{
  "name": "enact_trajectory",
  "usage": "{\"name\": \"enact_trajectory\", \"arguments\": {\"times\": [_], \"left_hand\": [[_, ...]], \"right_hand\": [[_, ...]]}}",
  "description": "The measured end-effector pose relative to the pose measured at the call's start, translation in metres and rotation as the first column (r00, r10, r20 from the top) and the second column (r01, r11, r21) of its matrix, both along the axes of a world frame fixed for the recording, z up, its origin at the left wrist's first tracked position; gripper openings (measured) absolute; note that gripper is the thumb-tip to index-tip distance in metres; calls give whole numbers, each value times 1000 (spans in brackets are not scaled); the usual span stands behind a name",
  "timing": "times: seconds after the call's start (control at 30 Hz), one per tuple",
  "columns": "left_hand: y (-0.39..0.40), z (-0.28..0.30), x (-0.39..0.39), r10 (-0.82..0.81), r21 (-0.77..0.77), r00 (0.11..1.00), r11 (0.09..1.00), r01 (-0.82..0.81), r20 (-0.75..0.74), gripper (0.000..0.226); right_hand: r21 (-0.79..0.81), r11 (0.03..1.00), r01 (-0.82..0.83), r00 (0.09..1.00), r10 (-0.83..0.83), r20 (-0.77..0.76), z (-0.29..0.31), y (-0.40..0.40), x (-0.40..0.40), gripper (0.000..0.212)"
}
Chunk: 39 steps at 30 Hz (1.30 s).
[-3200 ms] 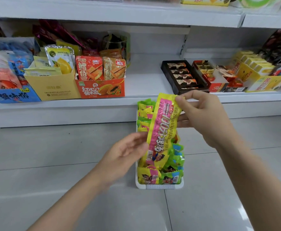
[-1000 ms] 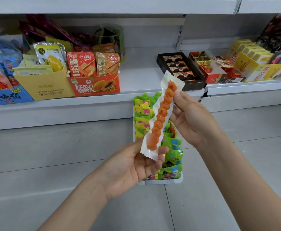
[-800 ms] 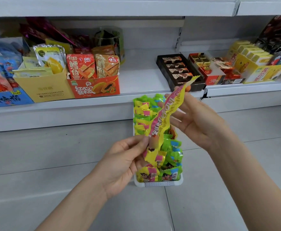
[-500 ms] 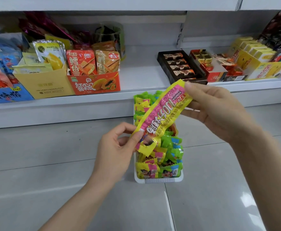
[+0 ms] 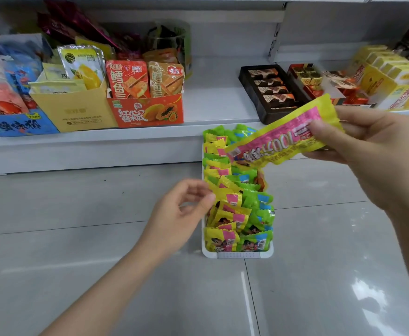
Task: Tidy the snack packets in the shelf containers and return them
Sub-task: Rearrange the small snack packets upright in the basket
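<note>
A long yellow and pink snack packet (image 5: 278, 141) is held nearly level above the container by my right hand (image 5: 365, 151), which grips its right end. On the grey floor below stands a narrow white container (image 5: 242, 255) filled with two rows of yellow and green snack packets (image 5: 237, 212). My left hand (image 5: 176, 219) is at the container's left side, fingers apart, its fingertips touching the yellow packets in the left row. It holds nothing.
A low white shelf (image 5: 101, 139) runs behind the container. On it stand a yellow box (image 5: 77, 110), an orange papaya box (image 5: 147, 112), a black chocolate tray (image 5: 268, 90) and yellow boxes (image 5: 392, 78) at the right, with a bare gap in the middle.
My left hand let go of the long packet's lower end and dropped to the container's left row. My right hand swung the packet to the right, nearly level.
</note>
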<state>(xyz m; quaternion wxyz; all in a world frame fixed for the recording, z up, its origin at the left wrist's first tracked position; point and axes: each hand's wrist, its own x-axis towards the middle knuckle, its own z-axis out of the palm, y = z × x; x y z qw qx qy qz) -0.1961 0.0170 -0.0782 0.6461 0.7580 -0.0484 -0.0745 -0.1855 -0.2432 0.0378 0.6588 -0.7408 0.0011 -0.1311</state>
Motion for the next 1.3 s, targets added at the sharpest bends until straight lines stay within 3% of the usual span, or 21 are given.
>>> {"name": "enact_trajectory", "arguments": {"times": [0.1, 0.3, 0.53, 0.7, 0.83, 0.93, 1.07, 1.23, 1.3], "left_hand": [[-2, -7, -11, -140, 169, 990, 977, 134, 28, 16], [-17, -11, -3, -145, 365, 989, 921, 135, 2, 7], [7, -15, -5, -182, 175, 968, 962, 211, -172, 14], [18, -18, -12, -215, 166, 962, 956, 242, -167, 8], [20, -17, -11, -222, 203, 960, 946, 254, -171, 20], [20, -16, -10, -219, 194, 963, 949, 247, -156, 23], [18, -15, -11, -216, 161, 964, 957, 240, -153, 30], [20, -17, -11, -201, 171, 968, 959, 226, -149, 27], [19, -17, -10, -205, 169, 968, 959, 229, -146, 19]], "right_hand": [[-17, 1000, 1, 1000, -1, -10, -1, -5, -5, 24], [-5, 1000, -7, 999, 7, -34, -4, -6, -13, 21], [-17, 994, -105, 990, 103, -91, -10, 3, -16, 19], [-140, 973, -184, 972, 159, -174, -26, 21, -15, 20], [-457, 863, -213, 963, 107, -247, -42, 36, -15, 32], [-637, 748, -186, 979, 86, -186, -64, 59, -15, 32], [-741, 626, -244, 968, 207, -143, -73, 76, -13, 24], [-786, 543, -296, 955, 186, -231, -65, 70, -4, 17], [-824, 461, -330, 944, 178, -278, -72, 79, -6, 16]]}}
